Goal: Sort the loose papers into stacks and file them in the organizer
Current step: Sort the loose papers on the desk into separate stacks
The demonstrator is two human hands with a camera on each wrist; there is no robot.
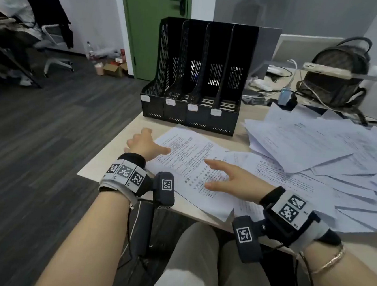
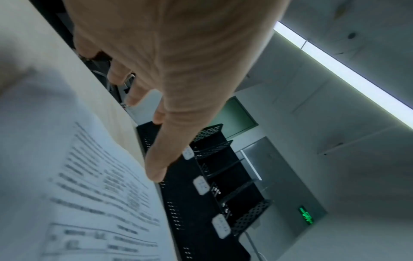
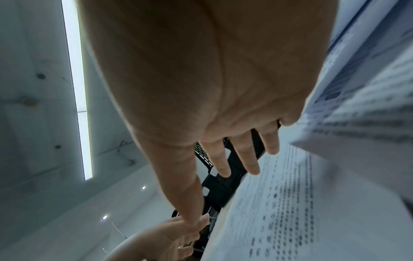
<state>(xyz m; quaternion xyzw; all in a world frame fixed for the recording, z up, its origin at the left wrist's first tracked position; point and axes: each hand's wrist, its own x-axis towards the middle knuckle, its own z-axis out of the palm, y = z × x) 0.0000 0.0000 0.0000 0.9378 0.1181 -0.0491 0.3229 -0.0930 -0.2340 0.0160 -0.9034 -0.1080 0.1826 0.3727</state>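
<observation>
At the near left corner of a pale wooden counter [image 1: 125, 123], a seated person works over printed sheets with both hands. The left hand [image 1: 144, 144] sits at the left edge of the front sheet [image 1: 190, 166], fingers straight and spread, thumb lying across the paper's margin; nothing is gripped. The right hand [image 1: 232, 179] hovers flat at the sheet's right side, fingers apart and likewise holding nothing; whether its fingertips touch the page cannot be told. The front sheet lies skewed on other pages, its near corner hanging past the counter's edge. A wide fan of loose papers [image 1: 320, 151] covers the counter to the right, unsorted. Just behind the front sheet stands the black four-slot organizer [image 1: 196, 74], its labelled slots apparently without paper.

The work appears to be at its opening: gathering a first stack. To do it well, the two hands should probably press in from opposite edges together, square the pages against the counter, and draw the overhanging corner back before lifting. Thin sheets slide and curl easily, so a light, even squeeze near the middle of each side seems safer than a one-corner pinch. A backpack [image 1: 334, 74] and cables sit beyond the pile.
</observation>
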